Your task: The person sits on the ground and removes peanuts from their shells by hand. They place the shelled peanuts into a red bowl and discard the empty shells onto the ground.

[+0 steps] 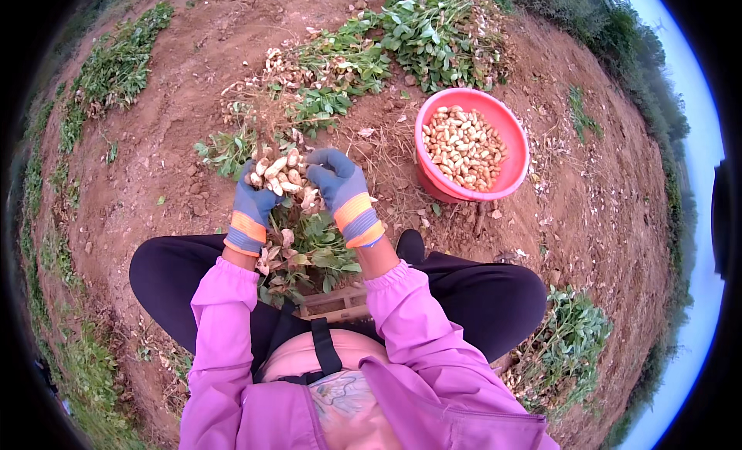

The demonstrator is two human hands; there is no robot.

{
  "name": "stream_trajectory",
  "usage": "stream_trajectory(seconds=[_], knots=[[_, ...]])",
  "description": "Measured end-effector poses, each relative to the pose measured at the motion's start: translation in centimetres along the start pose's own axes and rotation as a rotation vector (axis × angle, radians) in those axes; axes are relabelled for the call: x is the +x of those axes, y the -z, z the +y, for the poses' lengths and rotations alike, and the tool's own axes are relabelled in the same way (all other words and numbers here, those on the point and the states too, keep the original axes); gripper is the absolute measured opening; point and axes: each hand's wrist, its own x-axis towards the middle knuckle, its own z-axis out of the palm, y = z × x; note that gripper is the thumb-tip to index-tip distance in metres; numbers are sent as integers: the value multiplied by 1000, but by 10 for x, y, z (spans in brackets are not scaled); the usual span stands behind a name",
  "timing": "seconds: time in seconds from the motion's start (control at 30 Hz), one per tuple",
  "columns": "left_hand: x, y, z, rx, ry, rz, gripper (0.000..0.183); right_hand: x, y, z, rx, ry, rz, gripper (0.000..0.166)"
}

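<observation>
A cluster of peanut pods (283,173) on a pulled-up peanut plant is between my two gloved hands, above my crossed legs. My left hand (255,186), in a blue-grey glove with an orange striped cuff, grips the cluster from its left side. My right hand (336,174), gloved alike, has bent fingers at the cluster's right side; whether they grip a pod cannot be told. Leafy peanut stems (316,247) hang below the pods. To the right of my hands stands a red plastic bucket (519,160) with many loose peanuts (464,148) in it.
Uprooted peanut plants (342,67) lie beyond my hands, with a larger heap (435,35) behind the bucket. More plants lie at the far left (119,61) and lower right (571,345). A slatted wooden piece (336,305) shows between my legs. Reddish soil (174,154) surrounds me.
</observation>
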Motion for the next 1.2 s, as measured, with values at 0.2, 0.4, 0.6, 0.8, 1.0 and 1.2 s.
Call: stream_trajectory(seconds=[0.2, 0.4, 0.6, 0.8, 1.0, 1.2], knots=[[-2, -9, -11, 239, -73, -134, 51, -1, 18, -6, 412, -228, 97, 6], [2, 14, -21, 124, 26, -102, 43, 5, 59, -39, 119, -150, 362, 9], [-9, 4, -7, 319, -99, -207, 41, -7, 29, -44, 72, -150, 78, 11], [-13, 8, -11, 383, -180, -103, 47, -17, -3, -38, -348, -43, -151, 26], [-18, -16, 9, -252, 88, -140, 42, -21, -12, -15, -852, 279, -89, 52], [-19, -13, 6, -479, 168, -137, 44, -20, -17, -16, -844, 235, -92, 47]])
